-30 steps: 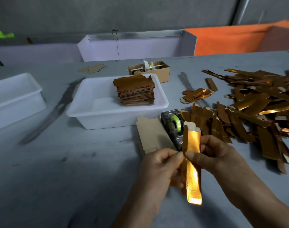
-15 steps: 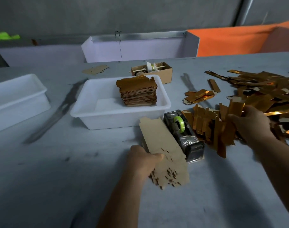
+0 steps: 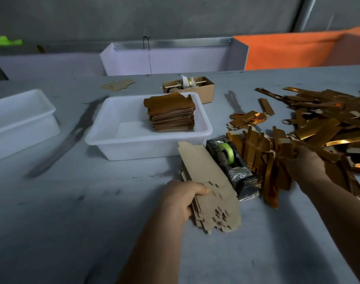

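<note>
My left hand (image 3: pixel 180 198) grips the near left edge of a stack of flat brown card blanks (image 3: pixel 207 187), thumb on top. My right hand (image 3: pixel 304 162) reaches into the row of folded gold boxes (image 3: pixel 256 152) at the right; its fingers are among the pieces, and whether they hold one is hidden. A black tape dispenser (image 3: pixel 232 167) with a green roll sits between the card stack and the gold pieces. A white tub (image 3: pixel 117 138) behind holds a neat stack of gold-brown flat blanks (image 3: pixel 172 115).
A big loose pile of gold boxes (image 3: pixel 328 124) covers the right of the grey table. A second white tub (image 3: pixel 17 119) stands at the left. A small cardboard box (image 3: pixel 205 89) with tape rolls sits behind the tub. A white and orange divider (image 3: pixel 166 58) lines the back.
A second ago both hands held one gold box in front of me. It is now out of my hands; the left hand went down to the card stack, the right out to the gold pieces.
</note>
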`<move>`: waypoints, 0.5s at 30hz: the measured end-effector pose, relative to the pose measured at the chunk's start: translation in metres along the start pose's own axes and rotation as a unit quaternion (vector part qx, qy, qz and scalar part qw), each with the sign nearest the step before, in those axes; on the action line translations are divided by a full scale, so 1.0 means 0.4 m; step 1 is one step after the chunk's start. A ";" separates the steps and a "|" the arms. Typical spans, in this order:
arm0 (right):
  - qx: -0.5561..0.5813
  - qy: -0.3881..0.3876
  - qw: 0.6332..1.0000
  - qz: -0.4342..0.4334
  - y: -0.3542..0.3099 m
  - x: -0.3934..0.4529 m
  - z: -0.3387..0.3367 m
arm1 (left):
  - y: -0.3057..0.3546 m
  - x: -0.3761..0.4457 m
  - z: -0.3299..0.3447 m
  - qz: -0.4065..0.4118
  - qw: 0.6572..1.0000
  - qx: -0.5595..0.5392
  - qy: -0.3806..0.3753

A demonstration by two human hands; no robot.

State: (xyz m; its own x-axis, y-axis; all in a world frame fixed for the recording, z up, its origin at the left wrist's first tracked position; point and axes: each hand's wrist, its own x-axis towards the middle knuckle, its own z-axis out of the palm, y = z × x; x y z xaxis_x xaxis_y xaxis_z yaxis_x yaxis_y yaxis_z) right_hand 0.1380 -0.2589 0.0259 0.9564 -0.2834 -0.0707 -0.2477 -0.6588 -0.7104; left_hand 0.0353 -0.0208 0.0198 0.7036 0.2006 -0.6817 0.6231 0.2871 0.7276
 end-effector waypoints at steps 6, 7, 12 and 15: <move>-0.030 -0.005 0.999 -0.015 -0.002 0.013 0.007 | 0.078 0.002 -0.098 0.036 0.994 0.099 -0.041; -0.037 -0.006 0.999 -0.020 0.000 0.015 0.008 | 0.102 0.002 -0.116 0.034 0.990 0.127 -0.043; -0.137 0.003 0.990 0.017 -0.005 0.021 0.006 | 0.184 0.022 -0.156 0.015 0.966 0.239 -0.102; -0.201 0.079 0.975 -0.057 -0.048 -0.016 -0.009 | 0.202 0.041 -0.153 0.008 0.952 0.276 -0.135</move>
State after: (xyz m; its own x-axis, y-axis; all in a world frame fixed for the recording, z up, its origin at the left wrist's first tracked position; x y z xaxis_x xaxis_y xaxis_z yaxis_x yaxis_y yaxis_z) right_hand 0.1361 -0.2470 0.0426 0.9533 -0.2757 0.1233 -0.2129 -0.9030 -0.3733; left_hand 0.0764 0.0628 0.0625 0.7298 -0.0690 -0.6801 0.6441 -0.2638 0.7180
